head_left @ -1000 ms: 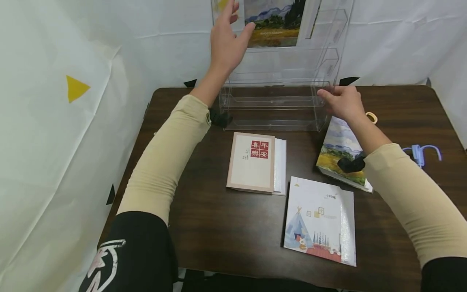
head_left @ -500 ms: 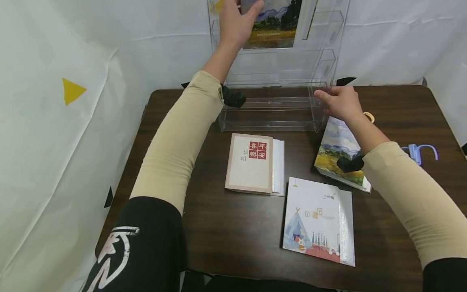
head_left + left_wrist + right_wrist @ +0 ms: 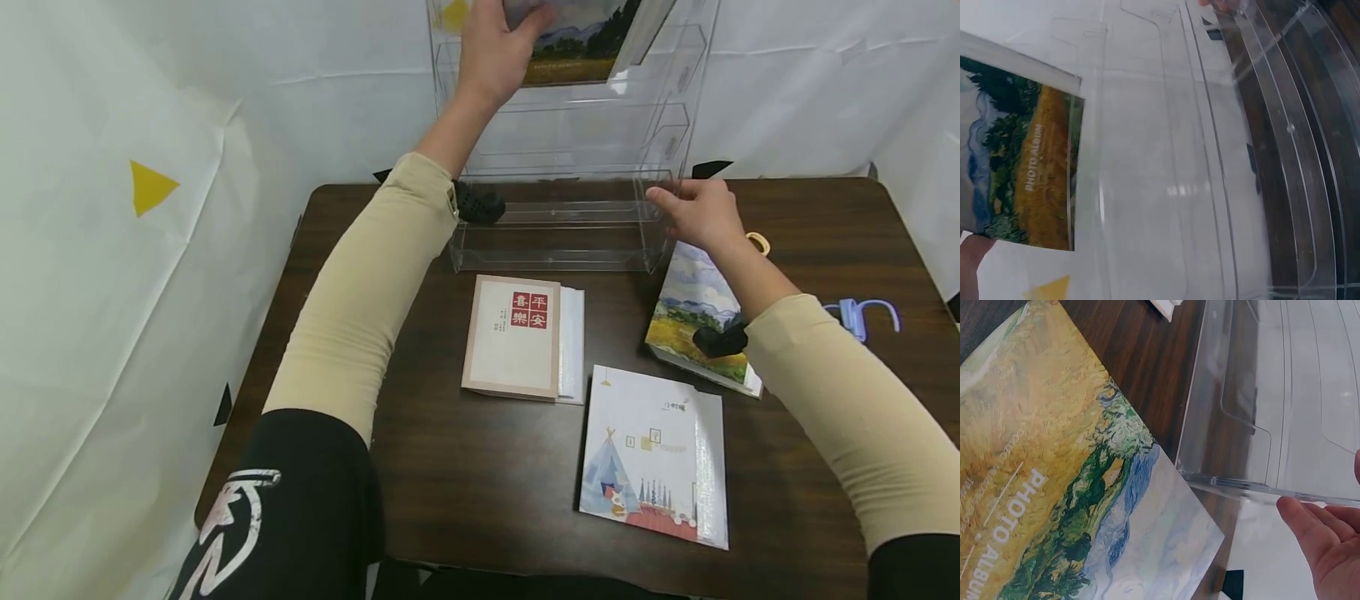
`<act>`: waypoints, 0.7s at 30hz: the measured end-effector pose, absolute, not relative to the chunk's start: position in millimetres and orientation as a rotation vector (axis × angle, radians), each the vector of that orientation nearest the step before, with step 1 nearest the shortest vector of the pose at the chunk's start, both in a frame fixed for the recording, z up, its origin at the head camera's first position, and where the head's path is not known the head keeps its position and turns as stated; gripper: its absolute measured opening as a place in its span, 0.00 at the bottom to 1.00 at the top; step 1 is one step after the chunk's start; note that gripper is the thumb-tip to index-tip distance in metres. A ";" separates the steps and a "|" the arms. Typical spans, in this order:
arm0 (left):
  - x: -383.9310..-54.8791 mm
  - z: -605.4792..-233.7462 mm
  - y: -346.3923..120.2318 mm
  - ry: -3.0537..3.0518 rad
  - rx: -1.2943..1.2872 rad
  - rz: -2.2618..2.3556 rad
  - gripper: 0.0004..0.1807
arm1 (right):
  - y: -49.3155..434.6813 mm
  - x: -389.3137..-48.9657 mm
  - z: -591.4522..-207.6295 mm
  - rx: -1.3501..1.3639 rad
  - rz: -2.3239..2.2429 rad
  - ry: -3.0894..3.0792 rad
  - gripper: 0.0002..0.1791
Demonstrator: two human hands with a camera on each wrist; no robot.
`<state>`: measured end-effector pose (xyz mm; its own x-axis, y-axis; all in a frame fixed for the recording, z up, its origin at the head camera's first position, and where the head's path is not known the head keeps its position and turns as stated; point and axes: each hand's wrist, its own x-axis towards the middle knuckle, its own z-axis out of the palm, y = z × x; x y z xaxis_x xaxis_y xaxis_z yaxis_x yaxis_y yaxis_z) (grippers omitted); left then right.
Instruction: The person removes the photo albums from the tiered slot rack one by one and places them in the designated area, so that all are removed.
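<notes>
In the head view my left hand [image 3: 495, 54] grips a photo album [image 3: 573, 62] by its left side, thumb over the front cover. The album has a painted landscape cover and tilts at the upper part of a clear plastic tiered rack [image 3: 551, 260]. The left wrist view shows the album's "PHOTO ALBUM" cover [image 3: 1035, 156] and the rack's transparent tiers. My right hand [image 3: 705, 212] pinches the rack's right side panel; in the right wrist view the thumb [image 3: 1300, 525] lies right at the panel's edge.
On the brown table [image 3: 465, 483] lie a beige album with red characters [image 3: 517, 350], a white album with a tent drawing [image 3: 645, 467] and another landscape album [image 3: 686, 308] under the right wrist. A blue clip-like object [image 3: 855, 317] lies at right. White sheeting [image 3: 810, 92] hangs behind.
My left hand has gone from spread fingers beside the landscape album to gripping it. The album has tilted and risen slightly in the rack. My right hand stays at the rack's side.
</notes>
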<state>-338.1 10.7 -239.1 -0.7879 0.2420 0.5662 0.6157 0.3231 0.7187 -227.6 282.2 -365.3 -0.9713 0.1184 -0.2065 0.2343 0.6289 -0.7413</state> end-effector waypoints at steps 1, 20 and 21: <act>-336.0 -237.6 10.3 -2.170 -0.808 -1.469 0.26 | 282.6 -227.8 -365.4 0.297 -1.262 2.707 0.39; -148.0 -296.0 -124.4 -1.724 -0.647 -1.916 0.20 | 285.3 -226.8 -366.6 0.292 -1.273 2.687 0.40; -137.8 -307.6 -136.6 -1.766 -0.578 -1.934 0.20 | 285.5 -226.6 -366.3 0.292 -1.272 2.688 0.40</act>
<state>-137.8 -136.6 -307.6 -0.8082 -0.0504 0.5867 0.5889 -0.0745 0.8048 -226.6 285.5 -366.3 -0.9693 0.1094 -0.2203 0.2397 0.6207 -0.7465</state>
